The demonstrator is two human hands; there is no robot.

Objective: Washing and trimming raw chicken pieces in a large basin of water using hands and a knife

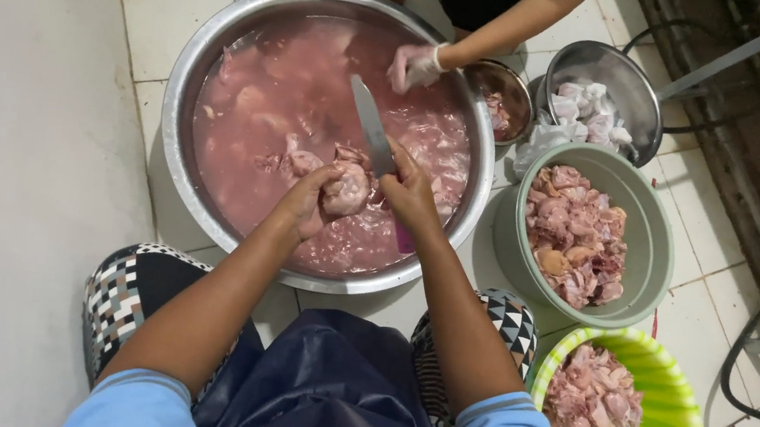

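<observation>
Over the steel basin (183, 90), full of pink water and raw meat: left hand (308, 202) curled around a wet chicken piece (347, 190), held just above the water near the basin's near rim. Slippery grip, by the look of it; could squirt free and splash back, or roll under the blade.

Just right of the piece: knife (370, 126) gripped in the right hand (410, 196), fist closed tight on a pink handle, blade pointing away toward the basin's far side, its heel touching or nearly touching the meat. Left fingertips close beside the edge, so a slip on wet skin likely to bring edge onto fingers.

Farther along the blade's line: a co-worker's gloved hand (415, 66), reaching into the far part of the same basin, near the knife tip. Risky if the knife jerks forward.

Further right: small steel bowl (513, 82), steel pot (646, 87), grey-green bucket (652, 242) and green basket (683, 420), all holding meat, crowded on the tiled floor; easy to knock with an elbow.
</observation>
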